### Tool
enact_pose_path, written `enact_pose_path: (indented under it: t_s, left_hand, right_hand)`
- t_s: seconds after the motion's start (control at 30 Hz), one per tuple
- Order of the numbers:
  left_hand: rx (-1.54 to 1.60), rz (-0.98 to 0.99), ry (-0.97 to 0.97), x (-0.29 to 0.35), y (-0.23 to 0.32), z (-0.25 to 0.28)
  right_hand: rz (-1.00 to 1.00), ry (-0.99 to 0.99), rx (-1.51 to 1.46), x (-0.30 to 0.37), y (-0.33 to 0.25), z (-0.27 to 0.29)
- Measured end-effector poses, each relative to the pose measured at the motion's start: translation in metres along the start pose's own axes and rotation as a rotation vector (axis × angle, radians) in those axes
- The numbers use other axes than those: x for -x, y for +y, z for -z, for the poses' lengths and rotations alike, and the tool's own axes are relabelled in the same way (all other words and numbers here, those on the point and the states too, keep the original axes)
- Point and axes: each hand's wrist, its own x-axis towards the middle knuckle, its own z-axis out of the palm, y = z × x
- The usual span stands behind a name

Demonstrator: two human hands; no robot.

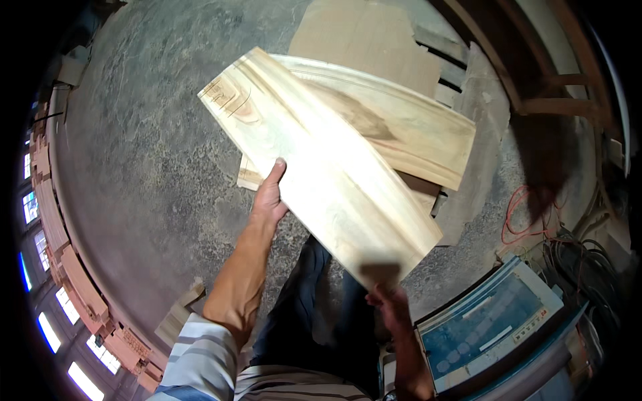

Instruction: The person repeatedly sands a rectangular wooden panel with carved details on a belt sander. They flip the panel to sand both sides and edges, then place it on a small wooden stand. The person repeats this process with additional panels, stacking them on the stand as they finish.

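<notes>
A long pale wooden board is held tilted in front of me, its grain showing and dark pencil-like marks near its far left end. My left hand is closed on the board's left edge, thumb on the face and fingers hidden beneath. By the near end, my right hand is closed round a brown, flat-ended tool like a wide brush. Motion blur hides its exact kind, and it overlaps the board's surface. Another pale board with a darker patch lies lower, partly covered by the held one.
A flat tan sheet and slatted wood are at the back. On the right stand a blue-topped machine, dark hoses and a coiled orange cord. A brown frame rises upper right. Stacked timber lines the left.
</notes>
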Motion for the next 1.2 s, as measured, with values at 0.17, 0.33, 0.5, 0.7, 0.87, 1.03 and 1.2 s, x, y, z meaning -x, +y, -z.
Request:
enact_pose_path:
  t_s: [0.17, 0.33, 0.5, 0.7, 0.87, 1.03, 1.2]
  left_hand:
    - [-0.108, -0.017, -0.010, 0.077, 0.026, 0.000]
    - [0.088, 0.077, -0.192, 0.173, 0.017, 0.015]
    - [0.128, 0.048, -0.314, 0.231, 0.019, 0.014]
    - [0.522, -0.358, -0.257, 0.263, 0.067, -0.022]
    - [0.482, -0.554, -0.035, 0.297, 0.059, -0.016]
    - [0.542, -0.673, -0.081, 0.334, 0.023, 0.000]
    - [0.594, -0.796, 0.044, 0.385, 0.004, 0.008]
  right_hand:
    - [0.060, 0.043, -0.076, 0.030, 0.016, 0.007]
    - [0.298, 0.080, -0.472, 0.046, -0.001, 0.034]
    - [0.576, 0.317, -0.554, 0.081, -0.042, 0.027]
    - [0.875, 0.637, -0.381, 0.090, -0.093, 0.020]
    - [0.850, 0.527, -0.293, 0.061, -0.103, 0.068]
    - [0.899, 0.083, -0.407, 0.070, -0.115, 0.073]
    - [0.663, -0.086, -0.454, 0.090, -0.115, 0.048]
